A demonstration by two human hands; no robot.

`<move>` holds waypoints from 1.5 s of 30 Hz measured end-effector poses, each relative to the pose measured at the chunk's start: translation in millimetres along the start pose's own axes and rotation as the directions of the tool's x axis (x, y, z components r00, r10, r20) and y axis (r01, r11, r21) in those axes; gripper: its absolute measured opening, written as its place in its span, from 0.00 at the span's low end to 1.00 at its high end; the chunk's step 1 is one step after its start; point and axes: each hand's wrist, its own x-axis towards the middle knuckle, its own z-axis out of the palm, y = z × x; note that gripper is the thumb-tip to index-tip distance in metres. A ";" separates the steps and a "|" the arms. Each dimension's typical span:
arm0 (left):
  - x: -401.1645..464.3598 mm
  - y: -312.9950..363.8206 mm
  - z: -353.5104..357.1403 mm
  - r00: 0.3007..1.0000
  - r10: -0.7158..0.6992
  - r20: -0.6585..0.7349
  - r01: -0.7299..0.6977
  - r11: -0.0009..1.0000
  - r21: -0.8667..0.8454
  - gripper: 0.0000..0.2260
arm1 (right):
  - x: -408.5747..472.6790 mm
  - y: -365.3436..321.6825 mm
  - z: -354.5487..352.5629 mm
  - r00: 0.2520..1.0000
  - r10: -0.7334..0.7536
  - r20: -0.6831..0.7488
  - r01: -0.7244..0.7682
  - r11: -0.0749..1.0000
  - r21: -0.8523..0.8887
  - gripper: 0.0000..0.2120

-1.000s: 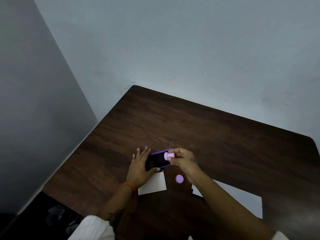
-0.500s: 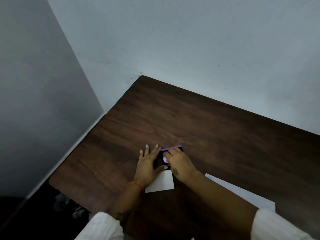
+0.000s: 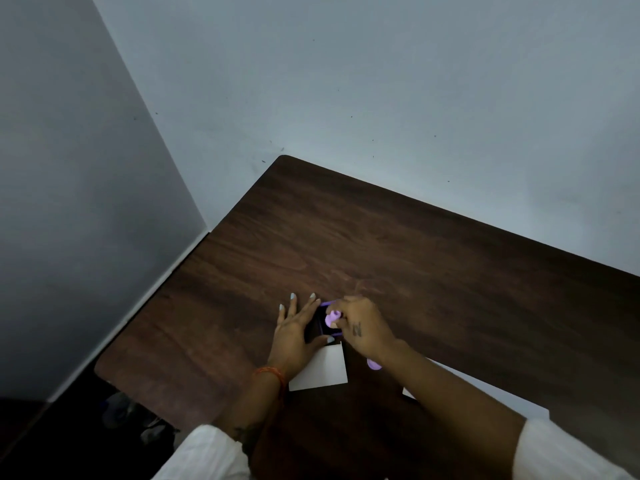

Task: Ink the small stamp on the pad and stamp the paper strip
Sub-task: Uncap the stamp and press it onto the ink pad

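Dark table: right hand pinches stamp over pad.

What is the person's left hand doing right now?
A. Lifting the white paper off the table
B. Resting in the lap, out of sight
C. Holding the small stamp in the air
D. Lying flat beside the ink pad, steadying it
D: the left hand lies spread flat on the table against the ink pad, while the right hand holds the small stamp over it.
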 end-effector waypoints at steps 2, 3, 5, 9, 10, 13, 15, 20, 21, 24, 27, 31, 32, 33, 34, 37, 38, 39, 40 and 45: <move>-0.3 -0.1 -0.4 1.000 0.003 0.001 -0.003 1.000 -0.008 0.32 | 2.6 1.3 -4.9 1.000 -0.002 -0.014 0.002 1.000 -0.010 0.09; 0.2 0.4 -0.5 1.000 0.004 -0.002 -0.004 1.000 -0.008 0.32 | 3.3 1.1 -3.8 0.999 -0.035 0.008 0.036 0.998 -0.055 0.09; -0.1 0.5 -0.3 1.000 -0.001 -0.002 0.001 1.000 -0.009 0.32 | 2.5 0.8 2.2 0.993 -0.081 0.081 0.096 0.976 -0.197 0.13; 0.3 -0.4 0.1 1.000 0.002 -0.006 -0.002 1.000 -0.016 0.33 | 8.0 -3.6 5.3 0.996 -0.027 0.089 0.050 0.962 -0.267 0.15; 0.4 -0.5 0.5 1.000 0.003 -0.009 -0.003 1.000 -0.019 0.33 | 10.3 -5.4 4.3 0.996 -0.008 0.090 0.031 0.964 -0.262 0.14; 0.8 -1.1 1.3 1.000 0.003 -0.009 -0.003 1.000 -0.018 0.33 | 17.5 -3.7 -1.8 0.979 -0.065 0.191 0.122 0.944 -0.307 0.14; 1.4 -2.4 1.7 1.000 0.003 -0.008 -0.003 1.000 -0.022 0.33 | 19.2 2.3 -6.2 0.962 -0.132 0.238 0.205 0.926 -0.317 0.16; 1.4 -2.4 2.3 1.000 0.002 -0.013 -0.003 0.999 -0.032 0.33 | 8.9 1.8 5.5 0.993 -0.097 0.069 0.110 0.968 -0.227 0.13; 1.4 -1.8 1.9 1.000 0.001 -0.012 -0.002 0.999 -0.032 0.33 | 9.9 -0.9 2.3 0.997 -0.071 0.041 0.076 0.984 -0.162 0.10; -0.2 -0.2 0.4 1.000 0.008 -0.015 -0.008 1.000 -0.029 0.33 | 14.1 2.6 -19.0 0.998 0.031 0.048 -0.035 0.994 0.103 0.07; 0.1 -0.5 -0.3 1.000 0.007 -0.015 -0.007 0.999 -0.031 0.34 | 3.5 6.8 -21.5 0.999 0.032 0.042 -0.035 0.998 0.060 0.08; 0.0 -0.8 0.6 1.000 0.002 -0.014 -0.002 0.999 -0.033 0.34 | -2.0 6.0 -2.1 0.988 -0.029 0.149 0.068 0.962 -0.264 0.14; -0.1 -1.0 0.7 1.000 0.003 -0.013 -0.003 0.999 -0.034 0.34 | 0.9 5.3 -1.8 0.989 -0.027 0.144 0.065 0.960 -0.271 0.14; 0.4 -1.1 0.8 1.000 0.005 -0.014 -0.005 0.999 -0.032 0.33 | 4.7 4.6 -2.3 0.991 -0.023 0.131 0.058 0.961 -0.269 0.13; 0.7 -1.2 1.1 1.000 0.005 -0.017 -0.006 1.000 -0.028 0.33 | 6.4 5.0 -2.1 0.994 -0.004 0.113 0.033 0.968 -0.251 0.13; 0.5 -0.8 1.4 1.000 0.003 -0.019 -0.004 1.000 -0.025 0.33 | 4.7 9.5 1.2 0.997 0.014 0.074 0.000 0.981 -0.194 0.11; 0.5 -0.6 1.1 1.000 0.004 -0.018 -0.004 1.000 -0.031 0.33 | 3.2 12.7 1.9 0.997 -0.012 0.075 0.026 0.980 -0.197 0.11; 0.6 -0.4 0.5 1.000 0.006 -0.018 -0.007 0.999 -0.034 0.33 | 2.3 16.2 1.4 0.995 -0.058 0.079 0.073 0.976 -0.204 0.11; 0.5 -0.1 0.0 1.000 0.008 -0.018 -0.008 0.999 -0.035 0.33 | 2.6 19.4 0.0 0.990 -0.103 0.092 0.120 0.971 -0.205 0.11; 0.2 -0.6 0.0 1.000 0.011 -0.021 -0.012 0.999 -0.045 0.33 | 4.0 17.7 2.7 0.993 -0.112 0.046 0.118 0.980 -0.160 0.10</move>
